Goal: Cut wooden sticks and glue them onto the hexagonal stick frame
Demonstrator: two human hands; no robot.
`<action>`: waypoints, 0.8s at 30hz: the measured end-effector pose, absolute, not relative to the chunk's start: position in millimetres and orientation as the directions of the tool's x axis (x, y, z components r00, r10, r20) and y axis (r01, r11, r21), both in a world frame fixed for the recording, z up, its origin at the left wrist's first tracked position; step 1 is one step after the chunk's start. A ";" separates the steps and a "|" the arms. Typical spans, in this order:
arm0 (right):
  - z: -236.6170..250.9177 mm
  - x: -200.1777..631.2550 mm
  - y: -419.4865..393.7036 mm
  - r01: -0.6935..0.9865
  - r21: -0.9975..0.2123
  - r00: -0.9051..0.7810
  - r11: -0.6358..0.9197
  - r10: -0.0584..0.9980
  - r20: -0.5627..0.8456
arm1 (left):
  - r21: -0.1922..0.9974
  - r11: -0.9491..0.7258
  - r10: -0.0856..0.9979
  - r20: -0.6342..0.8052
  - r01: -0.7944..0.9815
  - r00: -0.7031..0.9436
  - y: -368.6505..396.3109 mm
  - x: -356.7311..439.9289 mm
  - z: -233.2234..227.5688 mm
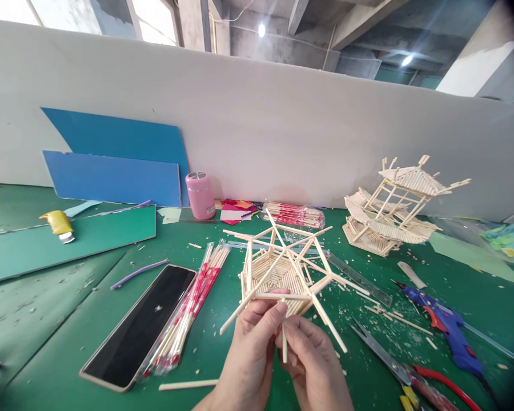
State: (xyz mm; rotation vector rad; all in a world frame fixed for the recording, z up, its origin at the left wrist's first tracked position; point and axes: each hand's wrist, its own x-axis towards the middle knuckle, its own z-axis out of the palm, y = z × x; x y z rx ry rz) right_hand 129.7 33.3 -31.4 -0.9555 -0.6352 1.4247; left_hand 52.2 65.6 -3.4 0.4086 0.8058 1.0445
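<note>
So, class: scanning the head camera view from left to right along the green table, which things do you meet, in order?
Yellow tool → phone → packet of red-wrapped sticks → left hand → right hand, both at the stick frame → finished stick pavilion → blue glue gun.

I count: two stick models, two chopstick packs, one phone, one glue gun, one pink tumbler, two blue boards.

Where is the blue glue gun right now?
In the head view, the glue gun lies on the green mat at the lower right, beyond the red-handled scissors and right of the hands.
</note>
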 end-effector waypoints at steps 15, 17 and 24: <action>-29.0 126.5 31.8 -0.583 -0.808 0.093 -0.088 0.980 -0.174 | 0.665 0.439 0.898 -0.342 -0.604 0.275 63.6 50.7 -3.4; -28.2 125.8 31.9 -0.595 -0.800 0.101 -0.084 0.979 -0.178 | 0.656 0.432 0.901 -0.339 -0.619 0.269 63.2 51.2 -4.4; -27.1 126.1 30.8 -0.603 -0.792 0.117 -0.093 0.972 -0.203 | 0.620 0.408 0.913 -0.261 -0.671 0.315 62.7 51.9 -7.9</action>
